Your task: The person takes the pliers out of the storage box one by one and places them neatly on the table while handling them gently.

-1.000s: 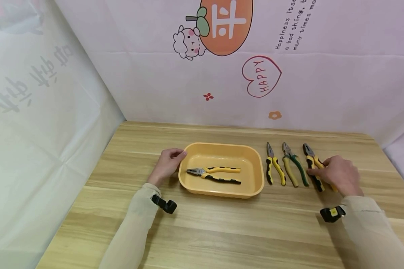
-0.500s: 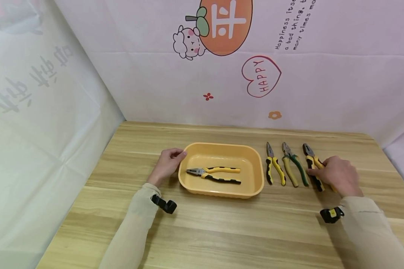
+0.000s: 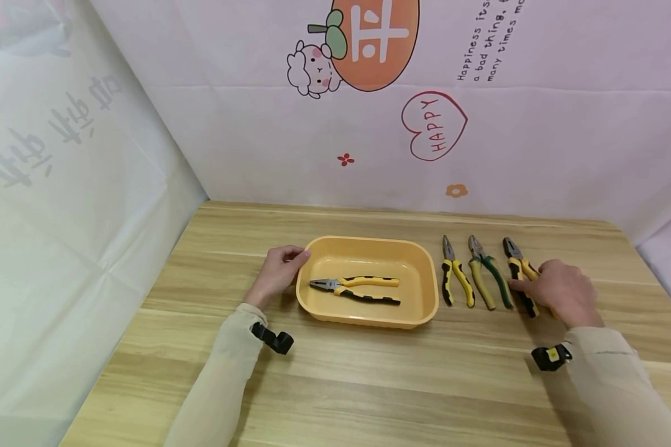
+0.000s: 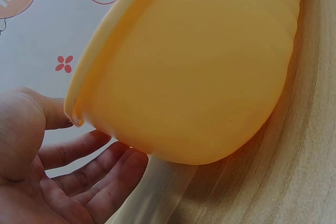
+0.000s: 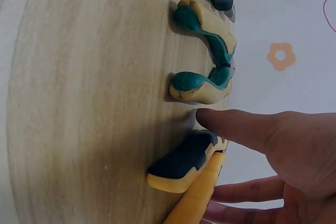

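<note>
My left hand (image 3: 280, 270) holds the left rim of a yellow plastic basin (image 3: 369, 320). In the left wrist view, its thumb lies at the rim and its fingers against the outer wall. A pair of pliers (image 3: 325, 285) with yellow and black handles lies inside the basin. On the right, my right hand (image 3: 565, 290) grips another pair of yellow and black pliers (image 3: 512, 249) resting on the table. In the right wrist view, the thumb is by the black handle (image 5: 184, 156) and the fingers are at the yellow handle (image 5: 197, 195), partly hidden.
Green and tan pliers (image 3: 483, 264) and yellow and black long-nose pliers (image 3: 449, 254) lie side by side between basin and right hand. The wooden table (image 3: 380, 385) meets a white printed cloth (image 3: 257, 143) at the back. Another cloth (image 3: 78, 248) hangs at the left.
</note>
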Motion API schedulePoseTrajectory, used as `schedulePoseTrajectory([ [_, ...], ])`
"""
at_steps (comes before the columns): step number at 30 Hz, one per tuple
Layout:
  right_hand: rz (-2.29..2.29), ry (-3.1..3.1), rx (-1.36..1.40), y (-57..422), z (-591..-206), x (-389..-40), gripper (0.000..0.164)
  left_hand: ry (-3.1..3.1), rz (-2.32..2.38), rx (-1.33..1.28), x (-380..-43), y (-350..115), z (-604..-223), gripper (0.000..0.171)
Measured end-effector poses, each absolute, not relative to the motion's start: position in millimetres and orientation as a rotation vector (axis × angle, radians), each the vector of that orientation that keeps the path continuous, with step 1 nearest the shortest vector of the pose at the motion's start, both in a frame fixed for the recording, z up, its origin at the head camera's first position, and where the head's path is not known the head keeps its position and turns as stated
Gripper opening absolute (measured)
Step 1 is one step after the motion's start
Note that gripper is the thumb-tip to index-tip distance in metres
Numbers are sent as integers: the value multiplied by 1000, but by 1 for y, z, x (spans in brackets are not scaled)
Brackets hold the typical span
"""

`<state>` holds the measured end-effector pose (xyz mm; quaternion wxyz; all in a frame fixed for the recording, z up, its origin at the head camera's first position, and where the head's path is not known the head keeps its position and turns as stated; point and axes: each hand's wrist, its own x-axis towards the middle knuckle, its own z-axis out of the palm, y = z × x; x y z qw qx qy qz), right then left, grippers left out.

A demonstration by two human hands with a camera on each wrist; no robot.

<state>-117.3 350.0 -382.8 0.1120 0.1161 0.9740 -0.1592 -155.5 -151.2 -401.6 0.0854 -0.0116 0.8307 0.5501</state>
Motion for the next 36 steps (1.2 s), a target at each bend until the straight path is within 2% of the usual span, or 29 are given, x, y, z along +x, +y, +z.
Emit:
schedulePoseTrajectory([
  [5, -462, 2910, 334, 351, -380, -116, 62, 2477, 1633, -30, -156, -152, -403, 35],
  [12, -436, 2987, 263, 350, -369, -118, 89, 2477, 1635, -31, -157, -153, -403, 34],
  [29, -453, 3053, 126, 316, -335, -111, 91, 2474, 1638, -31, -155, -152, -401, 33],
  [36, -484, 3121, -9, 295, -323, -108, 76, 2485, 1628, -29, -156, -152, -401, 33],
])
